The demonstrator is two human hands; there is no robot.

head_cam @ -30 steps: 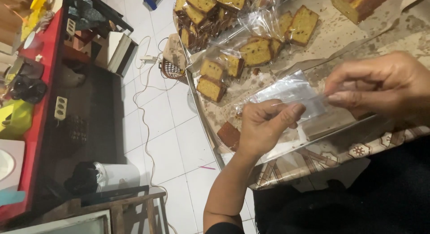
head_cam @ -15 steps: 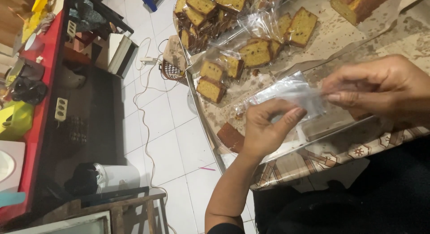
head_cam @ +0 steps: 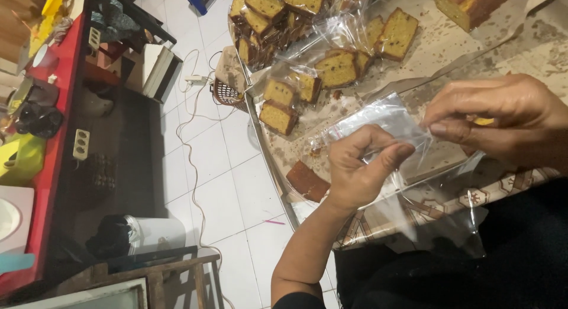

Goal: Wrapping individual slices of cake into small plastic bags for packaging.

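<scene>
Both hands work a clear plastic bag (head_cam: 384, 117) held just above the near edge of the table (head_cam: 532, 43). The left hand (head_cam: 361, 167) is closed, thumb pressed against curled fingers, pinching the bag's lower left part. The right hand (head_cam: 503, 117) is likewise closed, its fingertips nipping the bag's upper right edge. The bag is stretched between the two hands and appears empty; whether its mouth is parted cannot be told.

On the table beyond the hands lie cake slices (head_cam: 337, 69), yellow with dark crusts, several wrapped in clear film. A stack of further wrapped slices (head_cam: 266, 13) sits at the far left corner, and a larger uncut cake block (head_cam: 473, 4) rests at the top right. One dark brown slice (head_cam: 307, 180) lies at the table's left edge, just beside the left wrist. Crumbs are scattered across the paper covering.

To the left, a white tiled floor (head_cam: 213, 167) carries a trailing white cable (head_cam: 189, 143). A red shelf unit (head_cam: 56, 137) stands at the far left.
</scene>
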